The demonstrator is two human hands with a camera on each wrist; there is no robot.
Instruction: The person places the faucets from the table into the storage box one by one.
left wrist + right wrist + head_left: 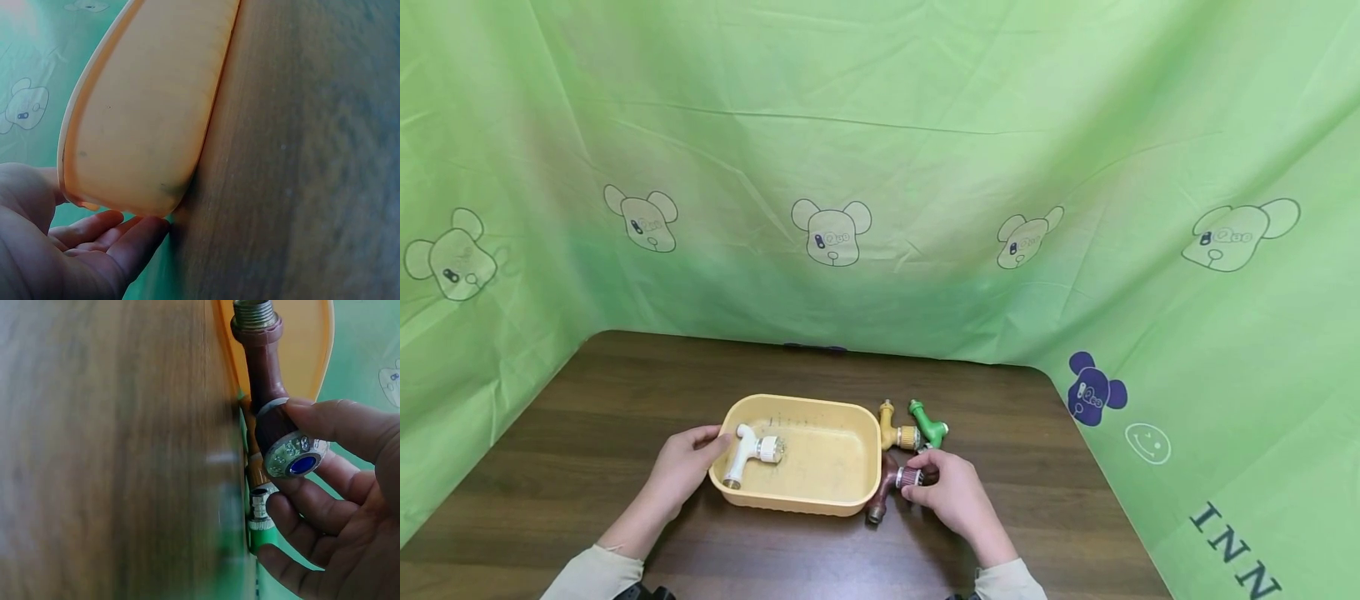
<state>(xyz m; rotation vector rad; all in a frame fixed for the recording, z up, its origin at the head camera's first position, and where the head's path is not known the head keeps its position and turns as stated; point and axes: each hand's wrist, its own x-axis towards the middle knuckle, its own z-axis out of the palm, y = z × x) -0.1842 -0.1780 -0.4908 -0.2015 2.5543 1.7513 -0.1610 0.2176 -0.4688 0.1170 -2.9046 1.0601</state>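
A yellow plastic basin (827,454) stands on the table, with a white tap (743,457) lying in its left half. At the basin's left end my left hand (681,467) grips the wall, thumb over the rim and fingertips against the outside. Just off the right end is a maroon tap (265,372) with a threaded metal inlet. My right hand (953,493) pinches its ribbed knob (910,476) between thumb and fingers. In the right wrist view the knob's end shows a blue centre.
Behind the maroon tap, close to the basin's right wall, lie a yellow tap (887,429) and a green tap (931,425). The brown wooden table (647,383) ends at a green cloth (917,300) printed with bear heads, which hangs round the back and sides.
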